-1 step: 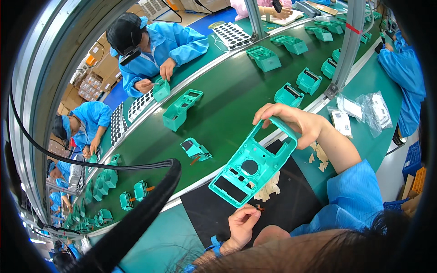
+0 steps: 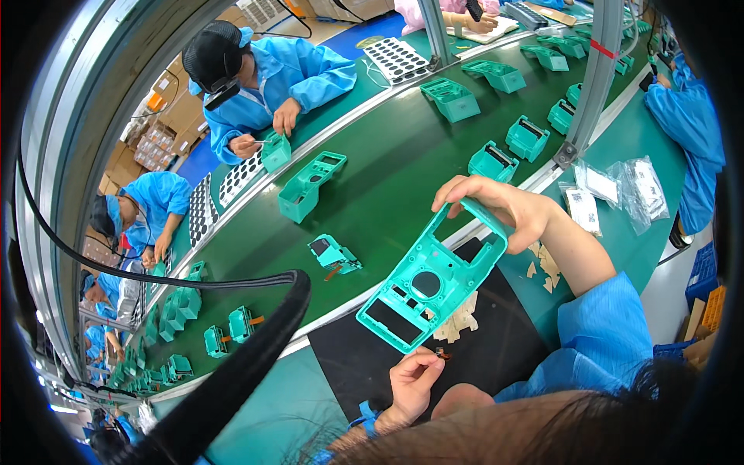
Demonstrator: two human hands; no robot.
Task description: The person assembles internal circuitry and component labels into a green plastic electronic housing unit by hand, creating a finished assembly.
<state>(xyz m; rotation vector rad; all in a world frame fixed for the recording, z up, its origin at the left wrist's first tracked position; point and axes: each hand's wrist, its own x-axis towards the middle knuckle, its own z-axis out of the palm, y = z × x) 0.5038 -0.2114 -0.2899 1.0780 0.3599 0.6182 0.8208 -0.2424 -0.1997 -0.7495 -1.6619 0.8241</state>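
Note:
My right hand (image 2: 508, 213) grips a teal plastic housing (image 2: 456, 277) by the rim of its far right end. The housing is tilted over the black mat (image 2: 496, 349), with its inner side, a round hole and several rectangular cutouts showing. Close below its lower edge, my left hand (image 2: 411, 384) has thumb and forefinger pinched together. A small black-and-orange part (image 2: 442, 353) shows at those fingertips; its exact kind is too small to make out. A blue band (image 2: 366, 418) circles the left wrist.
Several teal housings, one of them (image 2: 310, 186), lie on the green conveyor belt (image 2: 387, 201) ahead. Torn beige paper pieces (image 2: 459, 319) lie on the mat. Plastic bags (image 2: 639, 190) sit at the right. A black cable (image 2: 256, 341) crosses the left foreground. Co-workers (image 2: 271, 93) sit across the belt.

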